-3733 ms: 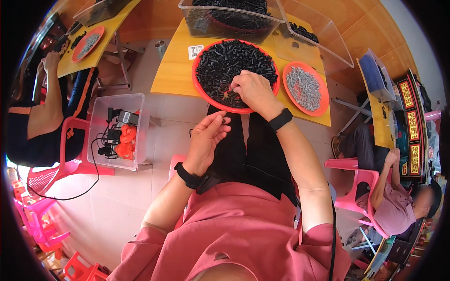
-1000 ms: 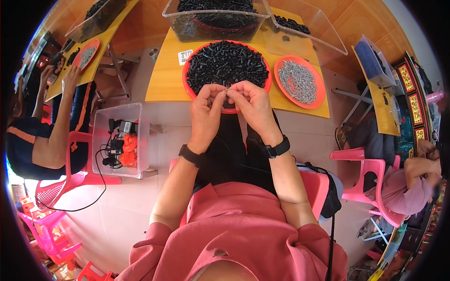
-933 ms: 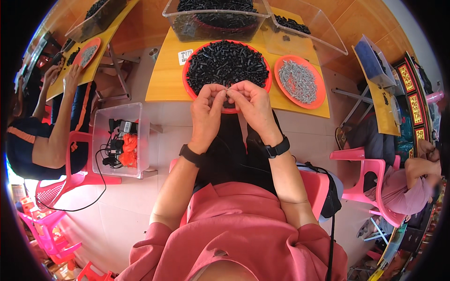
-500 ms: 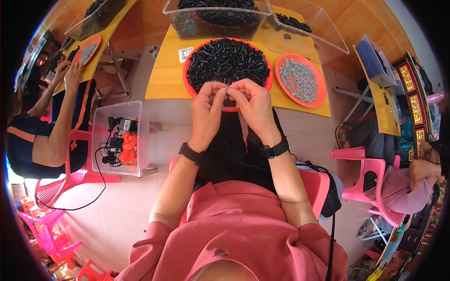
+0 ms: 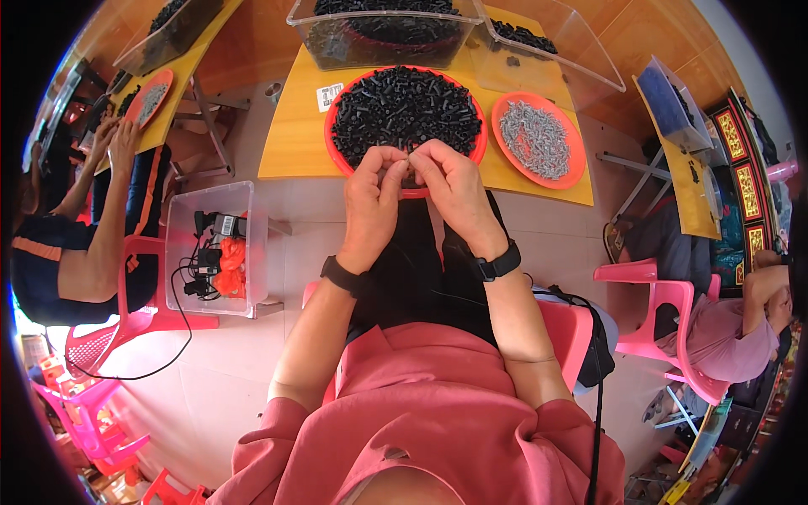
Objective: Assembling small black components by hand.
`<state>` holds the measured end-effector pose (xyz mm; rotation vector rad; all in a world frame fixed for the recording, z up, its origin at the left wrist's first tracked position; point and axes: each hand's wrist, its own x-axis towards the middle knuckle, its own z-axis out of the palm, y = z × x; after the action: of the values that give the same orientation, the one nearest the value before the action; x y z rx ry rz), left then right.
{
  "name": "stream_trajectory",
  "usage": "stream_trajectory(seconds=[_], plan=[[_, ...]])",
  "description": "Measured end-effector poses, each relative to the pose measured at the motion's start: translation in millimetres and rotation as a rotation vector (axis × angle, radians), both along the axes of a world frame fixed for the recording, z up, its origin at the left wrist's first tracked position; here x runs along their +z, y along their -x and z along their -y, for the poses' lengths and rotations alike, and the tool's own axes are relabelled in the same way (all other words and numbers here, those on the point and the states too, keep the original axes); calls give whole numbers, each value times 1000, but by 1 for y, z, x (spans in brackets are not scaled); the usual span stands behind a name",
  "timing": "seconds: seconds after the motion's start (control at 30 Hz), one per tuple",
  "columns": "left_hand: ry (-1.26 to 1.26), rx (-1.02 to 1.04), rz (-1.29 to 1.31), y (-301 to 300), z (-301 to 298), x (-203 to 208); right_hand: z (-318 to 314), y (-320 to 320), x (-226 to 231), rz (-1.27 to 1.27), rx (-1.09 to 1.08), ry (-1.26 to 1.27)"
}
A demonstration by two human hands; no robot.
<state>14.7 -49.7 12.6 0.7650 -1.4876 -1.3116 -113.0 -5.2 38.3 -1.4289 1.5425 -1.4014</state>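
My left hand (image 5: 375,198) and my right hand (image 5: 450,189) meet fingertip to fingertip over the near rim of a round red basin (image 5: 330,145). Both pinch something small between thumbs and forefingers; it is too small and covered to make out. Short black tube-like parts (image 5: 402,105) heap up inside the basin. Right of it, an orange-red plate (image 5: 575,172) carries a pile of small silvery screw-like pieces (image 5: 535,139). Each wrist wears a black band.
The yellow table (image 5: 290,151) also bears clear plastic bins (image 5: 383,46) of black parts at the back. A clear box (image 5: 178,252) with cables and adapters stands at left. Co-workers sit left and right, near pink chairs (image 5: 652,316). A black cord runs along the left floor.
My right fingers have shifted slightly up and closer over the left fingertips. The pinch continues, and the view has tilted a little. At right, the seated person's arms have moved.
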Motion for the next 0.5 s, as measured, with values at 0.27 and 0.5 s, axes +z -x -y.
stream_trajectory(seconds=[0.27, 0.5], plan=[[-89, -4, 49, -3, 0, 2, -2, -3, 8, -222, -161, 236], [-342, -102, -258, -6, 4, 7, -5, -2, 8, -140, -216, 251]])
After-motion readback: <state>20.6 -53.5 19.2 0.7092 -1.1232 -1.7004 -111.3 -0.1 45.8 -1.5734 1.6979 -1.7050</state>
